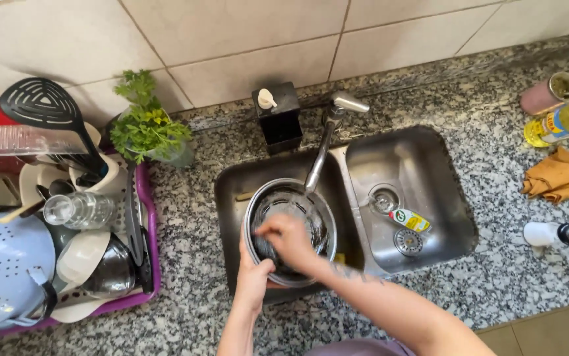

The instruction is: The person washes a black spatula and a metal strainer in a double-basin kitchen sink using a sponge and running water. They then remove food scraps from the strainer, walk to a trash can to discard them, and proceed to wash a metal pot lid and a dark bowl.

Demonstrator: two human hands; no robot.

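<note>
The speckled granite counter (482, 145) fills most of the frame, with a double steel sink (429, 171) set into its middle. At the left edge a purple dish rack (146, 198) is crowded with a pale blue colander (1, 270), a clear glass jar (80, 209) and a black slotted spatula (40, 105). A bunch of green herbs (145, 125) stands above the rack, and a black soap dispenser (276, 117) sits behind the tap (327, 142).

In the left basin, just below the frame's centre, a round steel pot (317, 217) is tilted up under the tap. The step in hand looks like scrubbing its inside. The left hand (255, 280) grips the pot's lower rim and steadies it, closed around the edge. The right hand (288, 240) reaches into the bowl, fingers curled; whether it grips a sponge I cannot tell. The next move would likely call for turning the pot so the unscrubbed wall comes round, with the left hand's hold on the wet rim kept firm.

A small detergent bottle (410, 221) lies in the right basin beside the drain.
</note>
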